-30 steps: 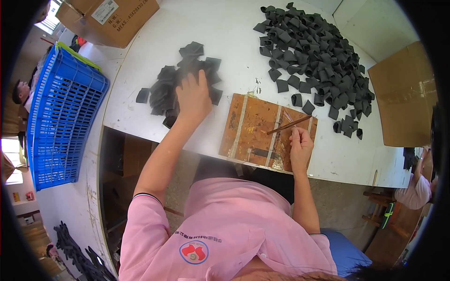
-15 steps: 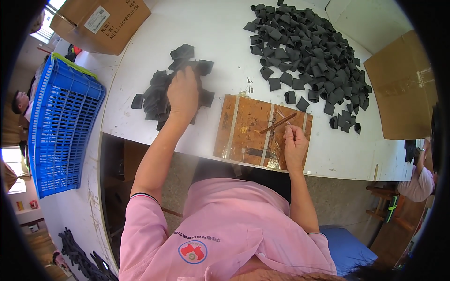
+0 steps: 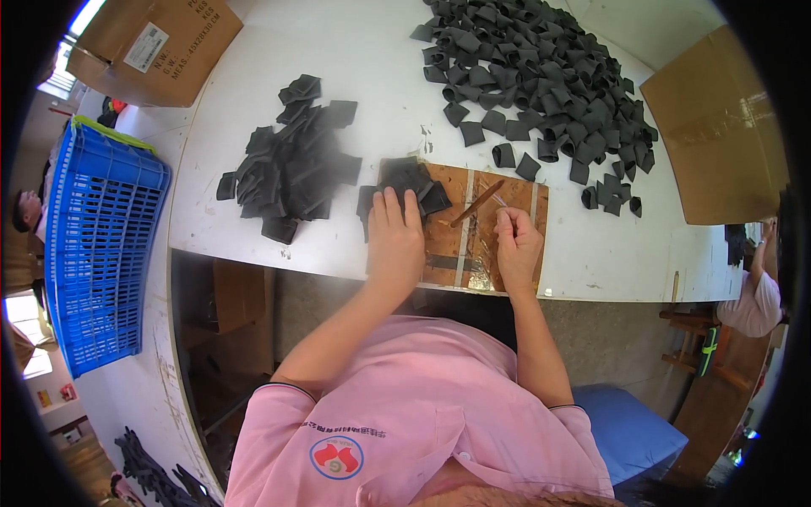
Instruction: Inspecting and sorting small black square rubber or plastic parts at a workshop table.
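Black flat pieces (image 3: 404, 180) half hidden under left hand (image 3: 394, 241), right hand (image 3: 517, 247) pinching a stick (image 3: 477, 203)

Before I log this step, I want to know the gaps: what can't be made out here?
- Head view: left hand covers the small stack of black pieces; their count is hidden.
- Right hand grips the brown stick; the grip is too small to read.
- The wooden board is partly hidden under both hands.

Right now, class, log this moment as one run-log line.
left hand: flat on black pieces | right hand: holding brush | surface: wooden board on white table
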